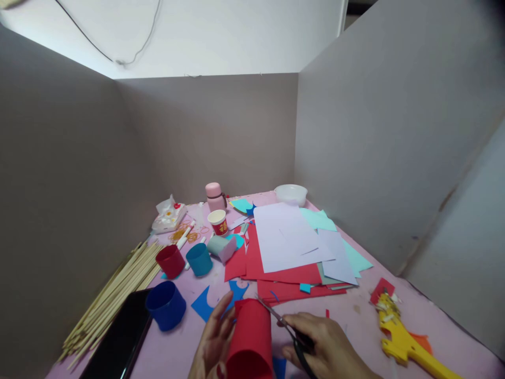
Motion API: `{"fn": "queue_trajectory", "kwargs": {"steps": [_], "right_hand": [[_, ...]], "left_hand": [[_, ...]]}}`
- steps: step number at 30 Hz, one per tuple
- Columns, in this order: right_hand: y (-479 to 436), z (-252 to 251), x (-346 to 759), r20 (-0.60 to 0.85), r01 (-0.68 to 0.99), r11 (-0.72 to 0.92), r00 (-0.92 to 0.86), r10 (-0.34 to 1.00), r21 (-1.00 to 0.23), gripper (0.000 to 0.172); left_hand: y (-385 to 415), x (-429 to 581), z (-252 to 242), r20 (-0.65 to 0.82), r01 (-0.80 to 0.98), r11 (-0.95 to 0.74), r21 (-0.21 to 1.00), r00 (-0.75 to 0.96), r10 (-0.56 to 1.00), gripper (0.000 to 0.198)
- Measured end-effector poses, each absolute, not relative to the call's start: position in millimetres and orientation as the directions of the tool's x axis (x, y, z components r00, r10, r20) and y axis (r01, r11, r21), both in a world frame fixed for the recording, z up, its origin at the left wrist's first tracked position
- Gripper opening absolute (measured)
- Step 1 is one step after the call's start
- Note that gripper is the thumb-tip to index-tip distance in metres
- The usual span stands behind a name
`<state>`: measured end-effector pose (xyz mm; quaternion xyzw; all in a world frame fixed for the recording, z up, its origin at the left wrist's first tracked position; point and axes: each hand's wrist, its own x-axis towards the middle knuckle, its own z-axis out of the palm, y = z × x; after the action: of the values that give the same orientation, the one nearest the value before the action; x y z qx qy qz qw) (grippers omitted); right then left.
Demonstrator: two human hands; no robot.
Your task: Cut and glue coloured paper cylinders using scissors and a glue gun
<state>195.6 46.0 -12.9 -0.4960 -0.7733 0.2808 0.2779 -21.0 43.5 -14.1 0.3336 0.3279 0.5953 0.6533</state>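
Note:
A red paper tube [252,331] lies in my left hand [216,337], whose fingers curl along its left side. My right hand [325,342] is closed round the black handles of a pair of scissors [290,329]. The scissors' blades point up and left, at the far right rim of the red tube; whether they cut into it I cannot tell. Beyond my hands lie blue paper scraps [205,302] with curved cut-outs. To the left stand a dark blue paper cup shape [165,308], a teal one [199,260] and a red one [170,262].
Sticks [114,295] and a black phone [118,337] lie left. White sheets [290,237] cover red paper [284,273] in the middle. A yellow glue gun [406,342] lies right. Behind are a paper cup [218,222], pink flask [215,197] and white bowl [291,195]. Grey partitions surround the table.

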Motion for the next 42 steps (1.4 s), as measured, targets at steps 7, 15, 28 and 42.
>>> {"fn": "queue_trajectory", "kwargs": {"steps": [7,15,28,42], "right_hand": [[46.4,-8.3,198.5,0.132,0.553,0.329,-0.366,0.921,-0.765,0.019],[45.9,-3.4,199.8,0.119,0.594,0.347,-0.388,0.914,-0.726,0.027],[47.0,-9.3,201.0,0.109,0.621,0.37,-0.417,0.902,-0.69,0.019],[48.8,-6.6,205.1,0.068,0.66,0.386,-0.454,0.889,-0.645,0.026]], "left_hand": [[40.9,-21.2,1.3,-0.086,-0.463,0.096,0.881,0.041,0.995,0.096],[40.4,-25.7,-2.8,0.005,-0.467,0.074,0.881,0.165,0.986,0.089],[40.8,-27.2,-5.4,0.022,-0.424,0.088,0.901,0.249,0.968,0.09],[30.7,-29.6,9.5,-0.023,-0.272,0.1,0.957,0.273,0.962,0.095]]}}
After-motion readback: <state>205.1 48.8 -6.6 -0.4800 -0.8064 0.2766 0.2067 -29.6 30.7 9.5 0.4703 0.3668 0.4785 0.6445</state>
